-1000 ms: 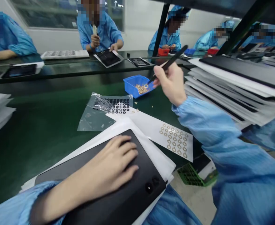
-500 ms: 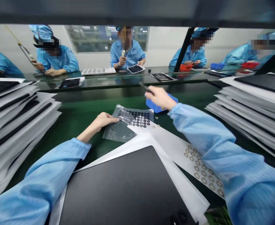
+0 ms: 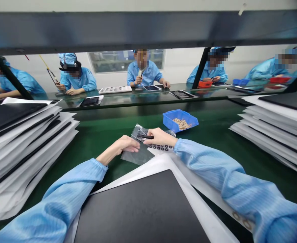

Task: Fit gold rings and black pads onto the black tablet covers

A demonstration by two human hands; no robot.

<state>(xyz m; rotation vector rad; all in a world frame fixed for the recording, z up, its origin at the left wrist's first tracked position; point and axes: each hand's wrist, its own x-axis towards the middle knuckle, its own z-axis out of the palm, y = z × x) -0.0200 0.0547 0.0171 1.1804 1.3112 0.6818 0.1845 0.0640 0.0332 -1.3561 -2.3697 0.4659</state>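
My left hand (image 3: pixel 128 144) is closed at the left edge of a clear plastic film (image 3: pixel 139 154), its fingers together on it. Just to its right, my right hand (image 3: pixel 161 136) grips a slim black tweezer-like tool (image 3: pixel 145 136), the tip pointing left over the film. Rows of black rings (image 3: pixel 161 147) show on a white sheet below the right hand, partly covered by it. That sheet runs under my right sleeve, where a few tan rings (image 3: pixel 241 219) are visible. A flat black panel (image 3: pixel 143 209) lies on white paper (image 3: pixel 161 163) close to me.
A blue bin (image 3: pixel 171 122) holding small tan pieces stands beyond my right hand. Stacks of black panels with white paper rise at left (image 3: pixel 24 148) and right (image 3: pixel 272 131). A grey beam (image 3: pixel 148 30) crosses overhead. Several co-workers sit across the green bench (image 3: pixel 100 125).
My right hand has moved left and nearer, from beside the blue bin to over the film, still holding the black tool. My left hand stays by the film. The view has tilted up.
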